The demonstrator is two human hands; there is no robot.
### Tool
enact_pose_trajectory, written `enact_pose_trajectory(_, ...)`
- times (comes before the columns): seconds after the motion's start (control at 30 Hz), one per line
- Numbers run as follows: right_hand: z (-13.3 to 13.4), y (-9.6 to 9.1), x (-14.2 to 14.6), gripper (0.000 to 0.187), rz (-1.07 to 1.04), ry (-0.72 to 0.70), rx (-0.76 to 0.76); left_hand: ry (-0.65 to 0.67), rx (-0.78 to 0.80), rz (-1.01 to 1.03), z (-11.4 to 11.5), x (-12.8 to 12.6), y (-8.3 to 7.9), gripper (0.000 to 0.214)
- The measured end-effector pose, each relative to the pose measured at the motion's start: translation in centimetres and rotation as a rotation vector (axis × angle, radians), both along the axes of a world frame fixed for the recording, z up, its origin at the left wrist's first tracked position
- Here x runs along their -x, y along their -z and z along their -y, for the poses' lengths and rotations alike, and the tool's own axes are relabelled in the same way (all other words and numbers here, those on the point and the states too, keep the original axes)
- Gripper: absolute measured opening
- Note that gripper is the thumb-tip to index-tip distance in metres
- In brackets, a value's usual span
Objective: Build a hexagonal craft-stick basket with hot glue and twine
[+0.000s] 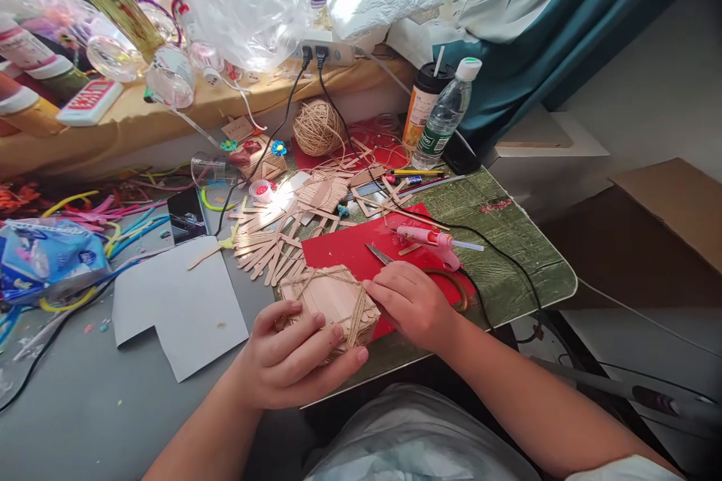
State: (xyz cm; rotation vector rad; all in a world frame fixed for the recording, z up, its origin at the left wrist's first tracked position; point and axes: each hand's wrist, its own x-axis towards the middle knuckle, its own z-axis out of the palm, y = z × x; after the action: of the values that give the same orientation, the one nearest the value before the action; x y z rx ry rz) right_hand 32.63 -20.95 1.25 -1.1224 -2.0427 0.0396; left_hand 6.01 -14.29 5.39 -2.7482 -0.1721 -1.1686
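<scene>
Close to the table's front edge, my left hand point(304, 353) grips a small box made of wooden craft sticks point(330, 297), wrapped with twine across its top and corners. Against the box's right corner, my right hand point(414, 304) has its fingers pinched together; the twine there may be between them, but I cannot make it out. Scissors point(379, 254) lie partly under my right hand on a red sheet point(344, 244). Just beyond that hand rests a pink glue gun point(432, 240) with a clear glue stick in its back.
Loose craft sticks point(276, 248) spread behind the box. A ball of twine point(317, 128) sits farther back, near a water bottle point(448, 116) and a lidded cup point(423, 105). Grey card point(186, 308) lies left. A black cable point(479, 229) crosses the mat.
</scene>
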Motion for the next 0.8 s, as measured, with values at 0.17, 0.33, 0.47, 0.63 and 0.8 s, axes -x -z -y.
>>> enact_pose_trajectory(0.17, -0.3, 0.1, 0.0, 0.043, -0.031, 0.000, 0.002, 0.041, -0.001, -0.006, -0.3, -0.3, -0.5, 0.029)
enact_pose_trajectory(0.33, -0.2, 0.0, -0.3, 0.047, -0.002, -0.012, -0.025, 0.052, 0.031, 0.027, -0.4, -0.4, -0.8, 0.023)
enact_pose_trajectory(0.47, -0.2, 0.0, -0.2, 0.049, -0.017, -0.009, -0.020, 0.042, 0.055, 0.020, -0.4, 0.0, -0.3, 0.021)
enact_pose_trajectory(0.63, -0.3, 0.2, 0.4, 0.047, -0.096, -0.012, -0.011, 0.001, 0.120, 0.039, -0.5, 0.7, 0.8, 0.022)
enact_pose_trajectory(0.8, -0.4, -0.2, 1.1, 0.042, -0.280, -0.006, 0.015, -0.001, 0.087, 0.098, -0.5, 0.7, 1.1, 0.022)
